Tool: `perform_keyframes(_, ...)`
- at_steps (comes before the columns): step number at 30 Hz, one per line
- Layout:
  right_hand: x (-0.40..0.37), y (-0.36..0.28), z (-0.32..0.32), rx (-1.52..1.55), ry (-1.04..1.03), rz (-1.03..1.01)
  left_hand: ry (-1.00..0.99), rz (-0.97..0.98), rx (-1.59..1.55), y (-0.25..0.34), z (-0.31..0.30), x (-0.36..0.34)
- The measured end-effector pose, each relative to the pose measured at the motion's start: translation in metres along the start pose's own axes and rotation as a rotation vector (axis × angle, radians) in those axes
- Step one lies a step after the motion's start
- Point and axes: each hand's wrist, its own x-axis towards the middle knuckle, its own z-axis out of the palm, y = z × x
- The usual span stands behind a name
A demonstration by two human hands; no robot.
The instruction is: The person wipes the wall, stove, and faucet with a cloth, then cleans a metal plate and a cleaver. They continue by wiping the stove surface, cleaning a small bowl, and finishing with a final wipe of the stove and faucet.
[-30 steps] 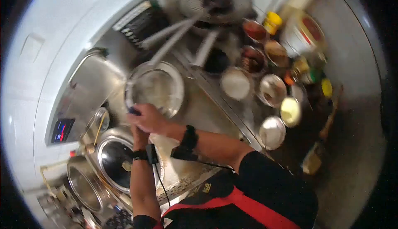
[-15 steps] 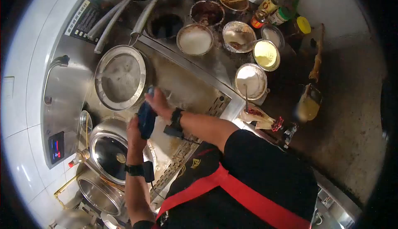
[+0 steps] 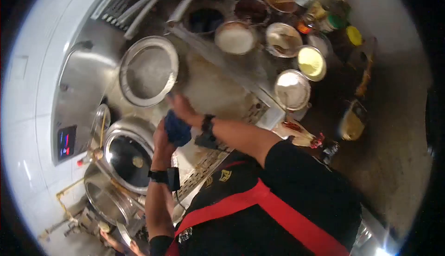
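A dark blue cloth is bunched between my two hands over the steel stove top. My left hand grips its left side, the fingers closed round it. At the upper end, my right hand is blurred by motion, its fingers bent, with a bit of dark blue showing at the fingertips. Both wrists wear black bands with small boxes. Just beyond the hands sits a round pan with a wide steel rim. Nearer my left hand is a steel pot with a dark round lid.
Bowls of powders and sauces, among them a yellow one and a white one, stand at the right beside bottles. A tall steel pot is at lower left. Another person's hands show below it.
The view has shifted, moving the scene slightly right and up. The cloth, stretched lengthwise between the hands before, is now bunched wider below my right hand. Another person's hands have appeared at lower left.
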Motion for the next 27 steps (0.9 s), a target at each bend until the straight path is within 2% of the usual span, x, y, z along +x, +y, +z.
perform_keyframes(2,0.003,0.019,-0.007,0.037,0.128,-0.167,0.035,0.032,-0.070,0.020,-0.004,-0.003)
perform_keyframes(3,0.004,0.027,-0.015,0.096,0.169,-0.289,-0.039,0.070,-0.191,0.028,-0.009,-0.002)
perform_keyframes(5,-0.011,0.025,-0.030,0.411,-0.305,0.042,-0.214,0.165,-0.367,0.033,-0.034,0.016)
perform_keyframes(6,-0.019,0.023,-0.032,0.410,-0.334,0.031,-0.200,0.192,-0.376,0.033,-0.038,0.019)
perform_keyframes(7,-0.028,0.022,-0.034,0.643,-0.503,0.297,-0.196,0.261,-0.427,0.030,-0.035,0.021)
perform_keyframes(9,-0.037,0.004,-0.034,0.851,-0.688,0.570,-0.168,0.428,-0.446,0.016,-0.033,0.035)
perform_keyframes(10,-0.046,-0.018,-0.039,1.007,-0.735,0.701,-0.160,0.445,-0.454,0.012,-0.026,0.028)
perform_keyframes(11,-0.052,-0.030,-0.041,1.163,-0.774,0.838,-0.007,0.469,-0.022,0.009,-0.017,0.016)
perform_keyframes(12,-0.052,-0.026,-0.039,1.151,-0.788,0.838,0.149,0.473,0.409,0.009,-0.013,0.007)
perform_keyframes(13,-0.049,-0.019,-0.036,1.215,-0.814,0.792,0.211,0.470,0.810,-0.002,-0.026,0.014)
perform_keyframes(14,-0.047,-0.012,-0.034,1.281,-0.837,0.746,0.223,0.476,0.803,0.003,-0.020,0.000)
perform_keyframes(16,-0.043,0.000,-0.034,1.151,-0.796,0.673,-0.010,1.057,1.604,0.008,-0.010,-0.026)
perform_keyframes(18,-0.038,0.009,-0.042,1.020,-0.751,0.599,-0.003,1.085,1.577,0.005,-0.027,-0.026)
perform_keyframes(20,-0.026,0.000,-0.056,0.605,-0.745,0.510,0.182,1.037,1.350,0.015,-0.026,-0.034)
perform_keyframes(21,-0.024,-0.006,-0.061,0.598,-0.751,0.510,0.127,1.110,1.550,0.022,-0.022,-0.039)
perform_keyframes(22,-0.025,-0.020,-0.067,0.447,-0.911,0.442,0.137,1.105,1.543,0.025,-0.021,-0.035)
perform_keyframes(23,-0.025,-0.027,-0.070,0.291,-1.067,0.373,-0.072,1.215,1.769,0.027,-0.021,-0.029)
perform_keyframes(24,-0.025,-0.025,-0.067,0.283,-1.076,0.383,-0.301,1.311,1.984,0.028,-0.021,-0.023)
perform_keyframes(25,-0.026,-0.019,-0.060,0.145,-1.107,0.317,-0.312,1.380,1.901,0.021,-0.026,-0.012)
perform_keyframes(26,-0.026,-0.009,-0.054,0.009,-1.136,0.247,-0.302,1.366,1.892,0.016,-0.023,-0.012)
perform_keyframes(27,-0.025,-0.001,-0.050,0.012,-1.089,0.120,-0.247,1.157,2.058,0.012,-0.018,-0.009)
